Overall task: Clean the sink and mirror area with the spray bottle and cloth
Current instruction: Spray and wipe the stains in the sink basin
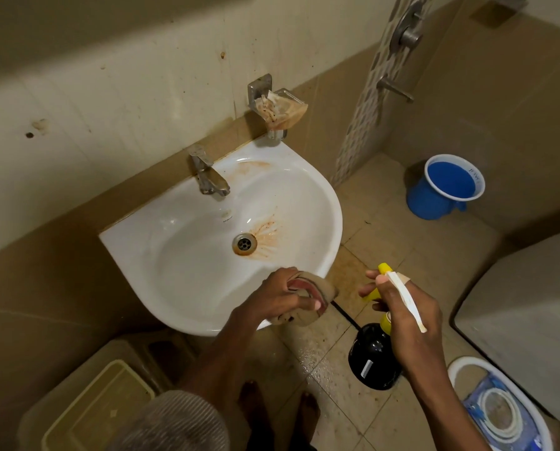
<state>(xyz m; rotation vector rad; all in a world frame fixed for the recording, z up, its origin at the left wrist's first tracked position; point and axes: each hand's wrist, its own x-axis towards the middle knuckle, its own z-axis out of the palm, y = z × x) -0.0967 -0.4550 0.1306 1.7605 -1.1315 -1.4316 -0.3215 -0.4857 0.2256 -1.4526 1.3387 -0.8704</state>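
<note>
Spray bottle (374,354) upright, nozzle toward sink (304,190); right hand (408,315) grip closed around it; left hand (283,296) clutches cloth (324,289).

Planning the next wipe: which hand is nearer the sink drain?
Left. The left hand, gripping the cloth, sits at the sink's front rim below the drain; the right hand holds the spray bottle off the sink's right.

Head view, steeply downward, close over sink (304,203)

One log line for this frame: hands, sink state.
left hand: holds cloth at sink rim | right hand: holds spray bottle | sink: brown stains by drain
</note>
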